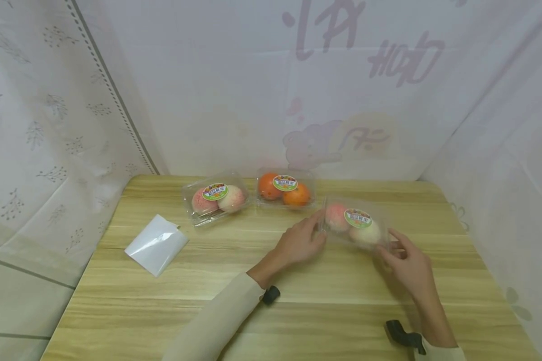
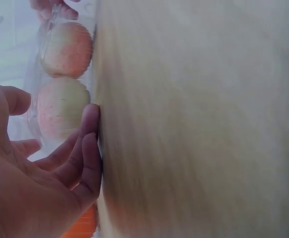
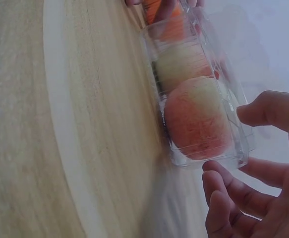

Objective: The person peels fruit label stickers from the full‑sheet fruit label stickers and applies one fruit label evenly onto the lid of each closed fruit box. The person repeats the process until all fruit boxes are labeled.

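Observation:
A clear plastic clamshell box of two peaches [image 1: 358, 225] with a round-ended fruit label on its lid is at the right of the table, blurred in the head view. My left hand [image 1: 301, 240] holds its left end, with the fingertips low by the tabletop in the left wrist view. At the opposite end my right hand [image 1: 408, 263] grips the box, thumb by the lid's edge and fingers around the end wall. Both peaches [image 3: 199, 119] show through the plastic in the right wrist view.
Another box of peaches [image 1: 217, 198] and a box of orange fruits [image 1: 285, 188], both labelled, stand along the table's back. A glossy white sheet [image 1: 157, 245] lies on the left of the wooden table [image 1: 131, 316]. Printed curtains [image 1: 217, 100] hang behind and beside it.

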Tool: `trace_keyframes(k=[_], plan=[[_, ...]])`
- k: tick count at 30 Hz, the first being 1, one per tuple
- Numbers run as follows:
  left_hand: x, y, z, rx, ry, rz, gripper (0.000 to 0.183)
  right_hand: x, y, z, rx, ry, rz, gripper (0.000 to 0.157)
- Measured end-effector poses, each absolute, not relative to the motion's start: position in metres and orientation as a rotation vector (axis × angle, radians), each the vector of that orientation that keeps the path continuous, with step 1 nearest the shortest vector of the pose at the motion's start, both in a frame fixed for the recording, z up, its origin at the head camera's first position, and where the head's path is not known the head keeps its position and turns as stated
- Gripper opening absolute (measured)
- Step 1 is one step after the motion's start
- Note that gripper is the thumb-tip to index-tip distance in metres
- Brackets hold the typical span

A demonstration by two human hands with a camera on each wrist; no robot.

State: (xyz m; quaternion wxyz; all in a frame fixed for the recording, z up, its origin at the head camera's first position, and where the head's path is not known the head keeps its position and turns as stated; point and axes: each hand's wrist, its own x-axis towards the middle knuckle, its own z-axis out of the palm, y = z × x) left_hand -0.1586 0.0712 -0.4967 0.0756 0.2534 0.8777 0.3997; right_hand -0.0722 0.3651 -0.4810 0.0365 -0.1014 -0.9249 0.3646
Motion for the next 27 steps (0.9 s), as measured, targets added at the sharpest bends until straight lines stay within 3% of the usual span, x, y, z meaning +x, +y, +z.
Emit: trace_keyframes(k=[27], plan=[[-0.184, 0.097, -0.496, 0.662, 2.644, 1.16, 0.063, -0.1, 0.374, -0.485, -0.352, -2.796, 1.2, 0.078]])
